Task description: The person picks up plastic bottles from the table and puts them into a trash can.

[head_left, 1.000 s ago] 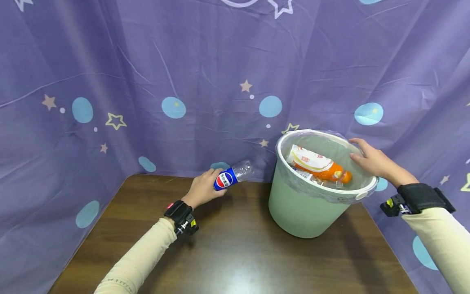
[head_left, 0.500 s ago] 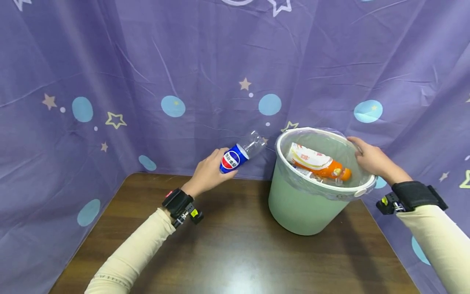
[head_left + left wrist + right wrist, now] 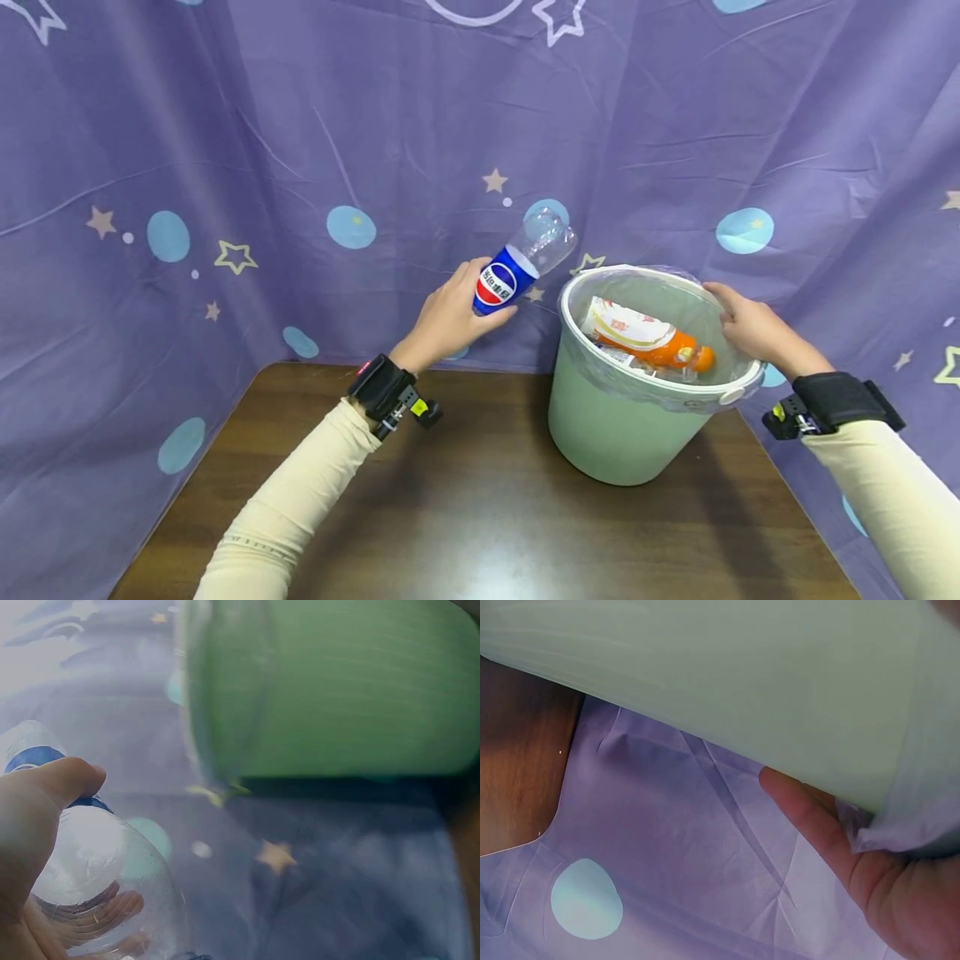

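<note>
The left hand (image 3: 448, 321) grips an empty clear bottle (image 3: 522, 259) with a blue label, fingers curled round its lower part; the bottle is held up in the air, tilted, just left of the pale green bin (image 3: 619, 425) and above the level of its rim; the right hand (image 3: 753, 327) holds the bin's far right rim, fingers curled over the edge and the plastic liner (image 3: 678, 398); the bin stands on the dark wooden table (image 3: 480, 517), tipped slightly, with an orange bottle (image 3: 647, 337) lying inside; a purple starred curtain (image 3: 300, 150) hangs behind.

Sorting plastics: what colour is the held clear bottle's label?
Blue, with a red-white-blue round logo; clearest in the head view.
</note>
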A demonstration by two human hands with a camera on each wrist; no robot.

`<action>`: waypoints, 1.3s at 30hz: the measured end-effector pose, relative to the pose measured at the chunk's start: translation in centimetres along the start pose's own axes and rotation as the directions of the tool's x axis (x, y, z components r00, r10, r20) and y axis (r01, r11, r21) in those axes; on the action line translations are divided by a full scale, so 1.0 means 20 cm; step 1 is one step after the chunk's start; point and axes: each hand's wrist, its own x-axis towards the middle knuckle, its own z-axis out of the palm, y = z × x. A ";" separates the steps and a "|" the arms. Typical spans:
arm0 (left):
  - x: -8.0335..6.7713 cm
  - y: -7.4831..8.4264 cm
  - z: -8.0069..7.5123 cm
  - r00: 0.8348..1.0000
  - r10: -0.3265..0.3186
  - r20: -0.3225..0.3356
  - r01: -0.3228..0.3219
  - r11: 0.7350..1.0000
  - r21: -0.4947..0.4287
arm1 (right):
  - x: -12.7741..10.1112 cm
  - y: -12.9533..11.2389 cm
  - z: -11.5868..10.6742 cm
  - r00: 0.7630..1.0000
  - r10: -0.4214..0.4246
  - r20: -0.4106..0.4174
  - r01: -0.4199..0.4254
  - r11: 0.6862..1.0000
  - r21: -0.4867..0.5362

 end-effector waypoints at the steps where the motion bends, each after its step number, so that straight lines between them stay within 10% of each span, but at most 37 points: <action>1: 0.02 0.03 -0.01 1.000 0.005 -0.011 -0.006 1.000 -0.018 | 0.00 0.00 0.00 1.000 0.000 0.001 0.000 1.000 -0.001; 17: 0.37 0.44 -0.02 0.990 0.076 -0.118 -0.110 0.941 -0.320 | 0.03 -0.04 0.01 1.000 -0.015 -0.012 0.015 1.000 0.001; 31: 0.55 0.60 0.13 0.997 0.034 0.062 0.015 0.754 -0.657 | 0.02 -0.05 0.01 1.000 -0.001 -0.025 0.001 1.000 0.019; 39: 0.58 0.63 0.24 0.983 0.088 0.160 0.027 0.794 -0.607 | 0.00 -0.01 0.00 1.000 0.024 -0.018 -0.024 0.999 0.032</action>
